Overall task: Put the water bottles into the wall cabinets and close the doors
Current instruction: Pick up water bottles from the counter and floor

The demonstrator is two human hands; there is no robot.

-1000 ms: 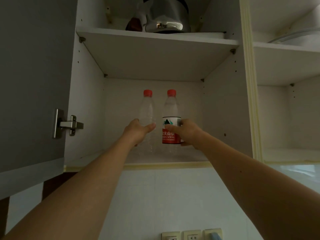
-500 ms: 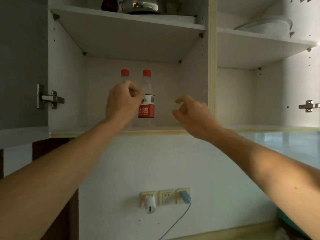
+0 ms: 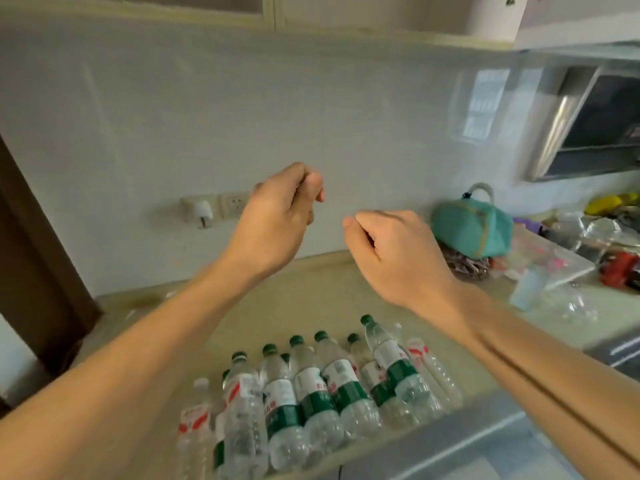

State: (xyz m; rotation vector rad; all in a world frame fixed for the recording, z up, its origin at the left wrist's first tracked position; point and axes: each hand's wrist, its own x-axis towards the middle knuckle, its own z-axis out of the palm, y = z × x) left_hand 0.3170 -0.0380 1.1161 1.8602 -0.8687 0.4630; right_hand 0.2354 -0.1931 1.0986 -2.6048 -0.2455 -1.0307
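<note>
Several clear water bottles stand in a cluster on the beige counter near its front edge, most with green caps and green labels, a few with red-and-white labels. My left hand hovers above them in front of the wall, fingers loosely curled, holding nothing. Beside it, my right hand hangs in the air the same way, empty. Only the bottom edge of the wall cabinets shows at the top; their inside is out of view.
A teal bag sits at the back right of the counter, with clutter and clear plastic containers beyond it. Wall sockets are behind my left hand. A range hood hangs at the right. A dark door frame stands left.
Both hands let go of the two red-capped bottles in the cabinet and drew back. My view dropped from the open cabinet to the counter with the bottles.
</note>
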